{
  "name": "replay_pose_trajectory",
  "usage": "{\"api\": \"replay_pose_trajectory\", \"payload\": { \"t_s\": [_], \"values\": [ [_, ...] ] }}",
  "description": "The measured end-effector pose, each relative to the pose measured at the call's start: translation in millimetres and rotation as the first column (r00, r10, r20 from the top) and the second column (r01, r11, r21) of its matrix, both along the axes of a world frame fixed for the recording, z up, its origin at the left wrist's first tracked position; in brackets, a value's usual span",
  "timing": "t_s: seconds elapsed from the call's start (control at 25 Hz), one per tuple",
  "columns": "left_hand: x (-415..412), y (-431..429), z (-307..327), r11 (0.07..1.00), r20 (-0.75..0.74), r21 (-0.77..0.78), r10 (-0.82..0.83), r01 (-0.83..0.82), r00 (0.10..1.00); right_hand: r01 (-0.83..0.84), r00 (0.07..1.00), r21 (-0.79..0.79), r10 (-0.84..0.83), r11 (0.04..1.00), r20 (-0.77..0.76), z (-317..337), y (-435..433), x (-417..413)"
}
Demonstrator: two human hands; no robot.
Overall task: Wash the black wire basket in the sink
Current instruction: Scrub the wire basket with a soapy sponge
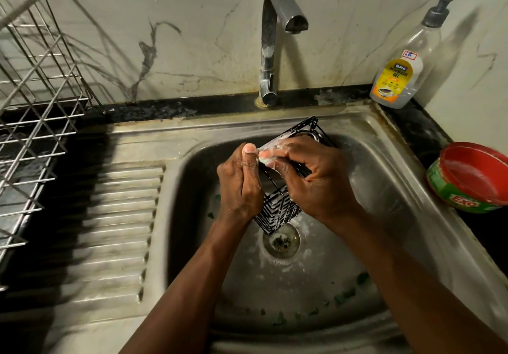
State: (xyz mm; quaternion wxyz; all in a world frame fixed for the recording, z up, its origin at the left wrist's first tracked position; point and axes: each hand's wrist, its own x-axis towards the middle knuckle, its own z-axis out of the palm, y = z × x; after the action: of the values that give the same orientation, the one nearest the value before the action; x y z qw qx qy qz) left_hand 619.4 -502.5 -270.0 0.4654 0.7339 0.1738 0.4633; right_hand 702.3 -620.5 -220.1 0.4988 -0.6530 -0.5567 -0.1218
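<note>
The left hand curls round the black wire basket, held tilted in the sink just above the drain; the right hand pinches a soapy sponge against its upper wires

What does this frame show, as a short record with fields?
Holding: left hand grips black wire basket, tilted over sink
Scrubbing: right hand pinches soapy sponge against the basket
Water: tap, no stream visible
Right counter: dishwash gel bottle, Exo tub
Left: wire dish rack
</note>
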Motion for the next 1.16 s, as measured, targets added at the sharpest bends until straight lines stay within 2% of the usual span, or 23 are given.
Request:
{"api": "replay_pose_trajectory", "payload": {
  "t_s": [0.08, 0.2, 0.32, 0.44, 0.52, 0.6, 0.68, 0.76, 0.92, 0.96, 1.08, 1.16],
  "values": [
    [-0.1, 5.3, 1.9, 0.999, 0.003, -0.039, -0.036, 0.036, 0.999, 0.002, 1.000, 0.016, -0.001, 1.000, -0.015, -1.7, 3.7, -1.3],
    [0.6, 13.2, 3.7, 0.986, 0.016, -0.121, -0.111, 0.112, 0.994, -0.042, 0.999, -0.052, 0.042, 0.998, -0.004, -1.2, 11.2, -4.3],
    [0.7, 15.7, 0.0, 0.991, -0.009, -0.106, -0.080, 0.078, 0.997, -0.088, 0.995, -0.092, 0.083, 0.992, -0.056, 0.4, -3.2, 6.2],
    [1.3, 15.2, -2.0, 0.998, -0.034, -0.064, -0.007, 0.005, 0.999, -0.012, 0.995, -0.158, 0.028, 0.987, 0.095, 1.0, -18.8, 16.7],
    [-0.3, 18.1, 0.7, 0.997, -0.038, -0.046, 0.054, -0.056, 0.998, 0.049, 0.975, -0.096, -0.027, 0.994, 0.221, -1.6, -16.8, 18.5],
    [-2.7, 22.0, 3.1, 0.994, -0.022, -0.030, 0.104, -0.104, 0.994, 0.180, 0.934, -0.014, -0.166, 0.984, 0.315, -5.0, -14.5, 22.8],
    [-4.5, 23.0, 3.6, 0.992, 0.001, -0.037, 0.119, -0.119, 0.993, 0.275, 0.919, 0.023, -0.269, 0.961, 0.287, -5.6, -18.9, 31.6],
    [-4.5, 22.3, 3.7, 0.988, -0.004, -0.043, 0.148, -0.148, 0.989, 0.285, 0.932, 0.022, -0.282, 0.958, 0.228, -4.9, -18.9, 29.7],
    [-3.3, 22.7, 2.2, 0.988, 0.000, -0.036, 0.149, -0.149, 0.989, 0.114, 0.961, -0.087, -0.087, 0.990, 0.264, -8.7, -1.1, 0.2],
    [-3.7, 22.7, 2.2, 0.989, 0.004, -0.032, 0.145, -0.145, 0.989, 0.112, 0.963, -0.096, -0.084, 0.989, 0.256, -8.6, -2.0, 2.0],
    [-4.0, 19.6, 0.6, 0.991, 0.005, -0.027, 0.130, -0.130, 0.992, 0.301, 0.941, -0.035, -0.291, 0.953, 0.173, -3.5, -15.5, 25.3],
    [-3.6, 17.9, 0.0, 0.991, 0.005, -0.028, 0.131, -0.131, 0.991, 0.339, 0.931, -0.018, -0.333, 0.941, 0.149, -3.1, -15.4, 23.8]
  ]
}}
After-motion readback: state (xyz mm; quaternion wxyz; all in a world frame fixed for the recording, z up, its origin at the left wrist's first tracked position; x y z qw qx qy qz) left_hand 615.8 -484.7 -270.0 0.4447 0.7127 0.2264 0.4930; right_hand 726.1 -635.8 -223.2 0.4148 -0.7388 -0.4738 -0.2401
